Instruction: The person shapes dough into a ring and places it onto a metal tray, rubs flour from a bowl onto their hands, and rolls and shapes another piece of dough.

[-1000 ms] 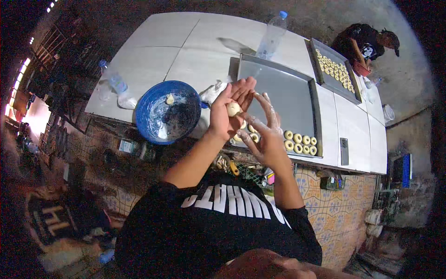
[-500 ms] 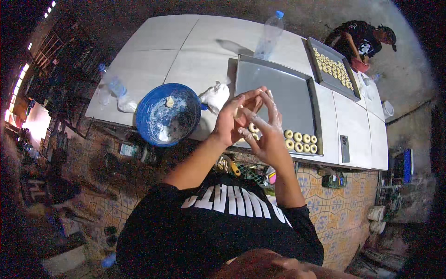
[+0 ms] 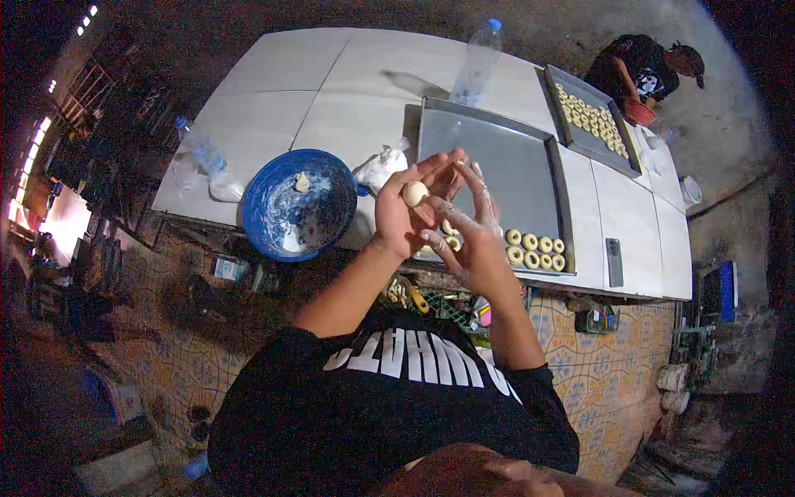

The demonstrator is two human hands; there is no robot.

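Note:
A round, pale dough ball (image 3: 415,194) sits in my left hand (image 3: 396,217), against the palm near the base of the fingers. Flour whitens my right hand (image 3: 479,240), which is open with its fingers spread beside the ball. Both hands are over the front left part of a large metal tray (image 3: 497,178). Small dough rings (image 3: 531,250) lie in rows along that tray's near edge, some partly hidden behind my right hand. To the left stands a blue bowl (image 3: 263,217), floury inside, with a lump of dough (image 3: 302,182) in it.
A white plastic bag (image 3: 383,168) lies between bowl and tray. Behind the tray stands a clear bottle (image 3: 479,66). A second tray (image 3: 633,167) holds many rings, near another person (image 3: 633,70) with a red bowl (image 3: 638,113). A phone (image 3: 614,262) lies at the right.
My left hand has opened and turned up a little, bringing the dough ball into plain view. My right fingers remain spread beside it.

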